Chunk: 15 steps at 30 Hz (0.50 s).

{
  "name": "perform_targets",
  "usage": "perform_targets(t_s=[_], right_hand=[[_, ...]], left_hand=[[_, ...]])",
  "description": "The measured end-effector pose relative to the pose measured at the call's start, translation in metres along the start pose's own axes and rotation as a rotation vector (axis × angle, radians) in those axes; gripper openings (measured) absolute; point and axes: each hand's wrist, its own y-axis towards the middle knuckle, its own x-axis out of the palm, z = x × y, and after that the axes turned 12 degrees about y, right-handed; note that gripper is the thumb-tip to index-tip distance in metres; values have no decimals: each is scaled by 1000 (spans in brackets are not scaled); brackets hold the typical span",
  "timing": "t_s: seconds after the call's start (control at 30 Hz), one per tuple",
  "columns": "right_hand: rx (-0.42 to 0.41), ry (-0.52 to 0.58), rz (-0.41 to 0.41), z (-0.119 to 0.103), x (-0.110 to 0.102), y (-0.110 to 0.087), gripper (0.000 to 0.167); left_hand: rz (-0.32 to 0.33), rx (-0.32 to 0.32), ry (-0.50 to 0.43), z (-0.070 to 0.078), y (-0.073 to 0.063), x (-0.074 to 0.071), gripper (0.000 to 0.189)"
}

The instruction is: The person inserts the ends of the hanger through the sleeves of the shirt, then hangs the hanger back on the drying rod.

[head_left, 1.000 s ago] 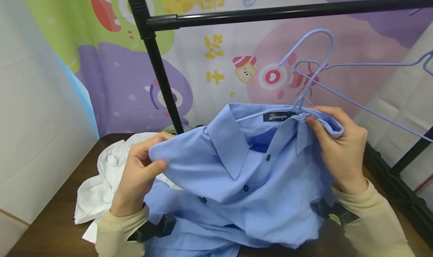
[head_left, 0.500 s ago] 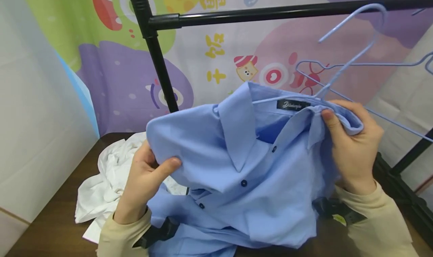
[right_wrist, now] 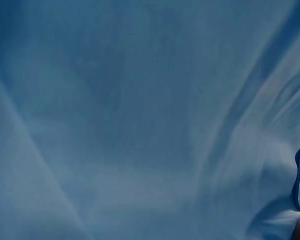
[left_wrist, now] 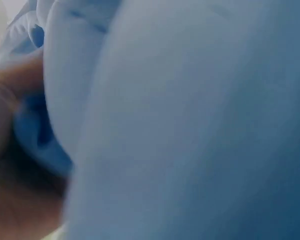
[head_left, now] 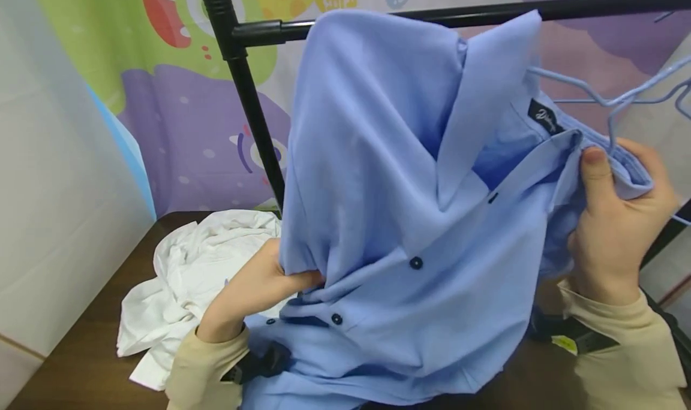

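A light blue button-up shirt (head_left: 367, 176) hangs between the two hands, its left side raised high and its lower part bunched below. The left hand (head_left: 259, 287) grips the cloth near the front placket, with its fingers mostly hidden by the fabric. At the right, the right hand (head_left: 621, 224) pinches the collar, thumb in front, close to the neck of a blue wire hanger (head_left: 585, 86) that runs into the shirt. Blue cloth fills most of both wrist views. Blurred left-hand fingers (left_wrist: 20, 80) show at the left wrist view's edge.
Behind the hands stands a black clothes rack, its rail (head_left: 604, 5) crossing the top. Another blue hanger (head_left: 682, 95) shows at the far right. A crumpled white garment (head_left: 200, 266) lies on the brown table (head_left: 81, 362). A cartoon-printed curtain (head_left: 200, 122) hangs at the back.
The shirt's left shoulder has risen and its collar has tilted. The right hand has moved right with collar and hanger, whose hook has swung over rightward. The left hand now holds the cloth lower.
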Motion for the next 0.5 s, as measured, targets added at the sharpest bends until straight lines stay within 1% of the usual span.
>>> perform_targets(t_s=[0.03, 0.07, 0.13, 0.2, 0.23, 0.3, 0.37, 0.43, 0.5], right_hand=[[-5, 6, 12, 0, -1, 2, 26], [-10, 8, 20, 1, -2, 4, 26], [-2, 21, 45, 1, -4, 8, 24], [19, 28, 70, 1, -6, 13, 21], [30, 29, 78, 0, -8, 15, 20], [51, 11, 85, -1, -11, 17, 19], [51, -52, 63, -1, -15, 19, 18], [39, -111, 35, -1, -18, 20, 19], [20, -193, -8, -2, -20, 21, 20]], left_hand=[[46, -14, 48, 0, 1, -1, 7], [112, -25, 93, 0, 1, -3, 5], [277, -63, 137, 0, 1, -9, 5], [459, -99, 126, -1, -2, -17, 9], [540, -109, 96, -1, -3, -22, 12], [670, -131, 20, -3, -5, -30, 21], [751, -139, -25, -6, -9, -38, 28], [795, -121, -20, -8, -14, -45, 30], [830, -84, 14, -10, -19, -51, 31]])
